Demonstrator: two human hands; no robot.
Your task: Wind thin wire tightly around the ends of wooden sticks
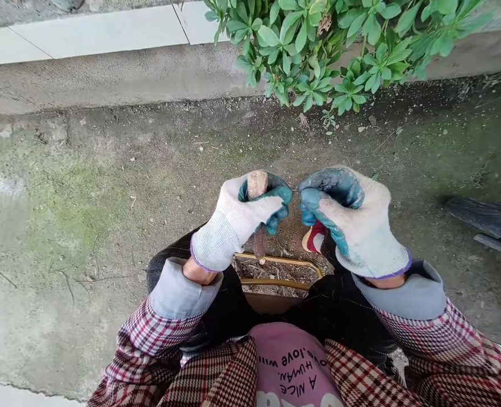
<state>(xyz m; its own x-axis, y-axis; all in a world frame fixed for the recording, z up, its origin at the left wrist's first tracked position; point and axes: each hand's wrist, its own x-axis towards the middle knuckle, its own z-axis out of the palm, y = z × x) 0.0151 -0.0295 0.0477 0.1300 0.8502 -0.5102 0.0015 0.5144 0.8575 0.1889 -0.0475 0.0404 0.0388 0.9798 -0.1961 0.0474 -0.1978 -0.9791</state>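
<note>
Both hands wear white knit gloves with teal-coated palms. My left hand (242,217) is closed round a pale wooden handle (257,184); its top end sticks up above the fingers and a darker part (258,244) hangs below the fist. My right hand (352,220) is beside it, almost touching fingertip to fingertip, with fingers curled inward; whatever lies inside them is hidden. Both hands hover above my knees in dark trousers and a stool's gold metal frame (278,261).
Bare soil and mossy concrete lie ahead. A leafy green plant (318,51) overhangs from the top right against a low concrete kerb (106,73). A red and white shoe (314,237) shows under my right hand. Dark objects (488,220) lie at the right edge.
</note>
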